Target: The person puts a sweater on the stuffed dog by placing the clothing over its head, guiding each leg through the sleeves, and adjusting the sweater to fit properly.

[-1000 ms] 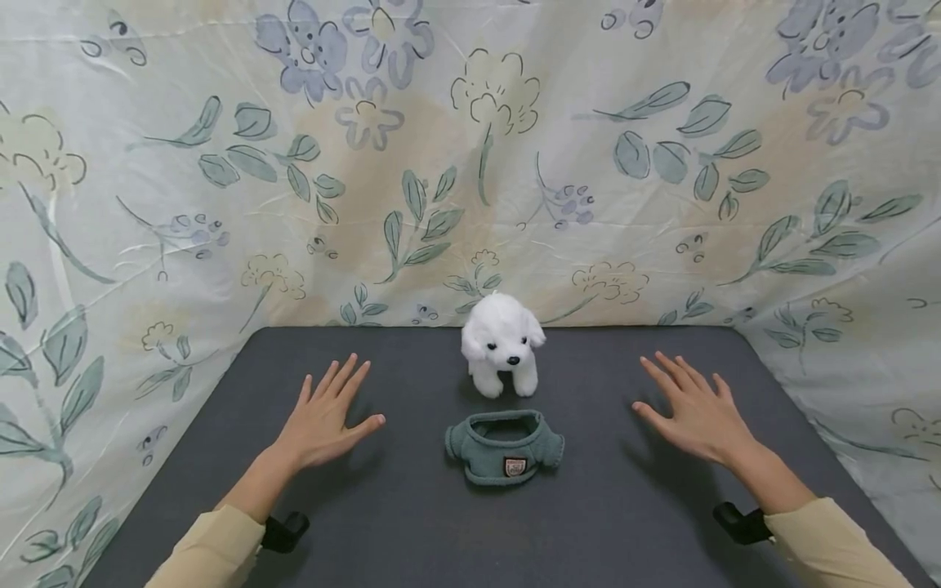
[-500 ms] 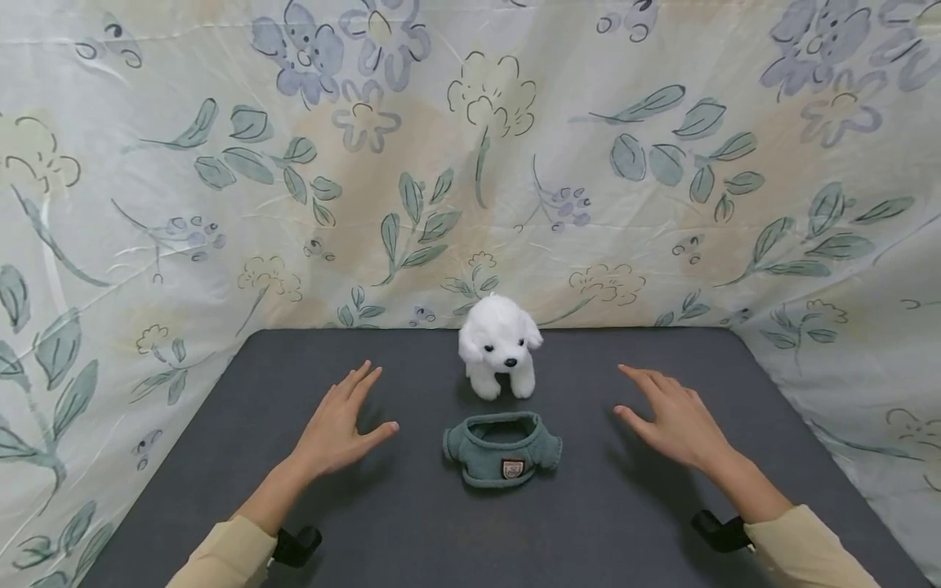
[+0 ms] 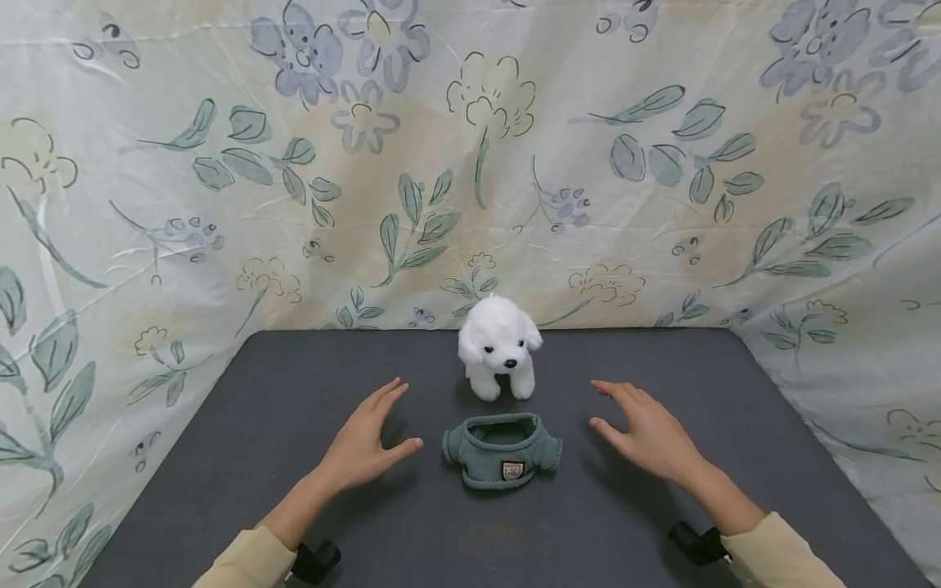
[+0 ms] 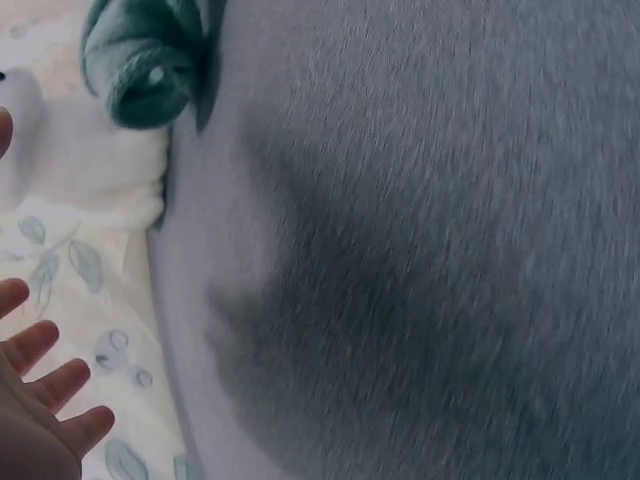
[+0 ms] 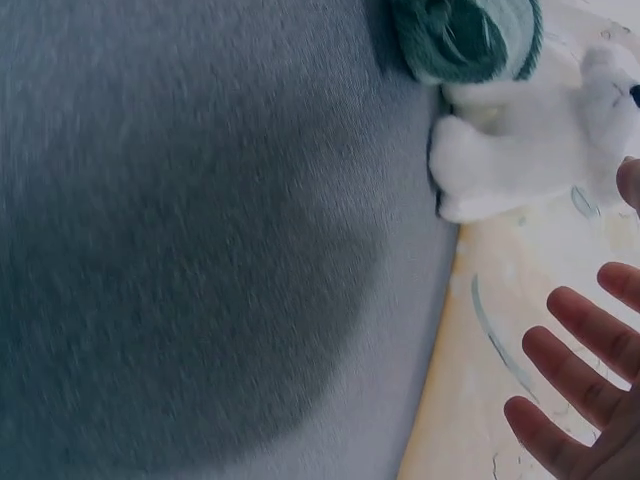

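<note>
The dark table (image 3: pixel 470 539) meets a floral curtain (image 3: pixel 367 204); near that far edge stands a white toy dog (image 3: pixel 498 343), a green shirt (image 3: pixel 485 467) before it. Left hand (image 3: pixel 363 445) and right hand (image 3: pixel 647 434) hover either side, fingers loosely extended, table showing between.

A curtained-off tabletop nook; floral cloth (image 3: pixel 559 49) hangs behind 1 dark grey table (image 3: pixel 485 543) and along its 2 sides, hiding the room beyond; the kind of building cannot be told.

The head view looks forward and down over the worktop (image 3: pixel 470 543); closer, sideways-tipped wrist views share shirt (image 3: pixel 488 464) and dog (image 3: pixel 498 347).
</note>
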Demonstrator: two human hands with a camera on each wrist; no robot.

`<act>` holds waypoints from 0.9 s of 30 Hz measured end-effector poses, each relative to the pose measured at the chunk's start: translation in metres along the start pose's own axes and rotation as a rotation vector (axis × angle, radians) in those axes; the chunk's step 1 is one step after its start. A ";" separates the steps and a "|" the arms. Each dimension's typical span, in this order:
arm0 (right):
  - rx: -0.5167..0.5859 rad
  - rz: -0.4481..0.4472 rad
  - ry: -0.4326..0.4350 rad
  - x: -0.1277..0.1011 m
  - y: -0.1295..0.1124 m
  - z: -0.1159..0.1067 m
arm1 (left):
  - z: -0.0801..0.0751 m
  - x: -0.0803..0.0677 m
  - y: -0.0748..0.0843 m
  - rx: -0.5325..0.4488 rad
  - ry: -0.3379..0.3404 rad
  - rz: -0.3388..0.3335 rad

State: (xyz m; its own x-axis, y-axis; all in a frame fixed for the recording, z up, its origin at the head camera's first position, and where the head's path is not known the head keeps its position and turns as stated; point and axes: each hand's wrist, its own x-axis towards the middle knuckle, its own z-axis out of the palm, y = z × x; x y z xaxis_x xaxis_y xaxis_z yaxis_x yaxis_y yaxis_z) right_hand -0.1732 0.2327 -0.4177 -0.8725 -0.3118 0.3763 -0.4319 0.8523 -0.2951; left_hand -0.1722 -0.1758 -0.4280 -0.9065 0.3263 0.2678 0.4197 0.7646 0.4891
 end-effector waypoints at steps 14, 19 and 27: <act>0.080 0.006 -0.106 0.002 -0.021 0.022 | 0.026 0.007 0.015 -0.167 -0.089 -0.042; 0.115 0.028 -0.164 0.003 -0.027 0.027 | 0.032 0.009 0.018 -0.198 -0.122 -0.033; 0.155 0.045 -0.233 0.006 -0.035 0.037 | 0.041 0.012 0.022 -0.256 -0.166 0.000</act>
State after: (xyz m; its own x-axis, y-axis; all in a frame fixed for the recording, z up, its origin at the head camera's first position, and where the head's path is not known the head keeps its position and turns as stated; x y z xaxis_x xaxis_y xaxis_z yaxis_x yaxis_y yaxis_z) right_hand -0.1717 0.1860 -0.4376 -0.9129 -0.3783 0.1534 -0.4057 0.7989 -0.4441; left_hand -0.1759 -0.1319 -0.4479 -0.8925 0.4293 0.1386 0.3985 0.6062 0.6883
